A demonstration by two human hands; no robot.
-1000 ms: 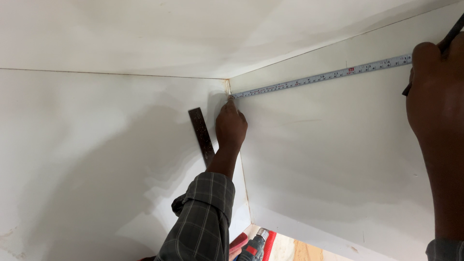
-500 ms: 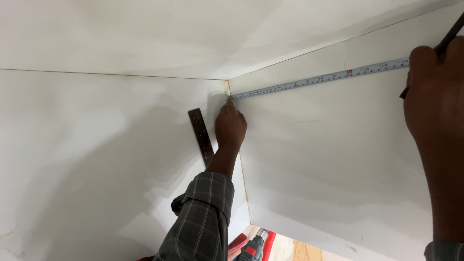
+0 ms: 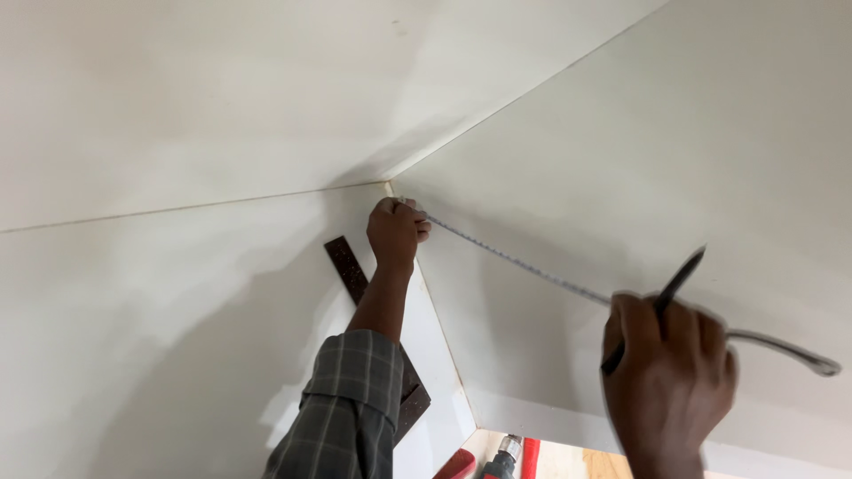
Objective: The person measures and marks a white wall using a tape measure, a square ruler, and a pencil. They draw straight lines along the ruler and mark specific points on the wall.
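White panels meet in a corner mid-frame, where the left hand pinches the tape measure; keep it taut. The right hand, fingers closed, grips a pencil.

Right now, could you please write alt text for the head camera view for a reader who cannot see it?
Inside a white cabinet, the left hand pins a measuring tape into the top corner while the right hand holds its other end and a dark pencil. A dark flat ruler leans behind the left forearm.

white panel w/ dark steel square flat against it.
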